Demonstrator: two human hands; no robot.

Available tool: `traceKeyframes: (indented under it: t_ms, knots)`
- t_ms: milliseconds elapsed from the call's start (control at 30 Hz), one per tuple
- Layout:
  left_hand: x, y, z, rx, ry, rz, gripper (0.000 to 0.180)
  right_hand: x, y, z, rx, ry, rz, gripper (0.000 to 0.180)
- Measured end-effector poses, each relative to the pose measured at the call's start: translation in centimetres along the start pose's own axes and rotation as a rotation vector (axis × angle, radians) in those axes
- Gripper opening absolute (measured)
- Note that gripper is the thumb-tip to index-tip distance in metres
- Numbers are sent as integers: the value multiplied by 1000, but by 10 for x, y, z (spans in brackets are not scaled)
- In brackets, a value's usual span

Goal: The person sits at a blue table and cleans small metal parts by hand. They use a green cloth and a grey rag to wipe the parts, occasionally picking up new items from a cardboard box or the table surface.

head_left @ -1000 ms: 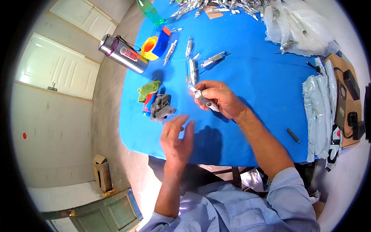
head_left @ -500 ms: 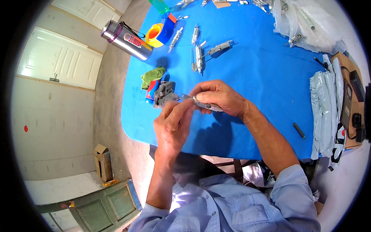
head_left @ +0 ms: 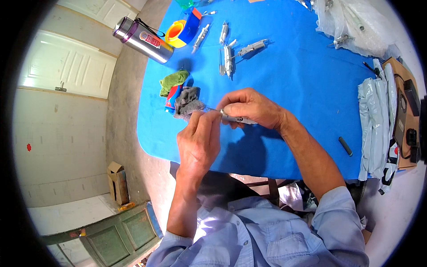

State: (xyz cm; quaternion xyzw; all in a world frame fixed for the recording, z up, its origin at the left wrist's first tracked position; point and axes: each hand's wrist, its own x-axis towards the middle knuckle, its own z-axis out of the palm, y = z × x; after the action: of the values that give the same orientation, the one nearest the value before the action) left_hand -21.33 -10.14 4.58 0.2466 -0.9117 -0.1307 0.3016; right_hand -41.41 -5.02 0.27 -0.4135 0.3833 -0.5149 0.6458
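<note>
My right hand (head_left: pixel 249 107) grips a small grey metal multi-tool (head_left: pixel 238 119) just above the blue table cover (head_left: pixel 289 80). My left hand (head_left: pixel 200 138) is at the tool's left end, with its fingertips pinched on a thin metal piece that sticks out of the tool. Both hands hover over the near left part of the table. A grey cloth (head_left: pixel 187 101), a green cloth (head_left: pixel 173 81) and a red and blue item (head_left: pixel 171 99) lie just beyond my left hand.
Several more metal multi-tools (head_left: pixel 227 57) lie farther back. A steel flask (head_left: pixel 142 39) and a yellow tape roll (head_left: pixel 177 34) sit at the far left. Clear plastic bags (head_left: pixel 356 22), grey bags (head_left: pixel 376 115), a cardboard box (head_left: pixel 400 111) and a dark stick (head_left: pixel 345 146) are at right.
My left hand rose from the table's near edge and came up to the tool held by my right hand, then closed on its left end. The view shifted slightly.
</note>
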Motion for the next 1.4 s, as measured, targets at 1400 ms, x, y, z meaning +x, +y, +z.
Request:
traceKeyframes:
  t_ms: [1400]
  knots:
    - [4,-17,-4,-37,-44,5,22,2,6,-4,-76,-7,37,29]
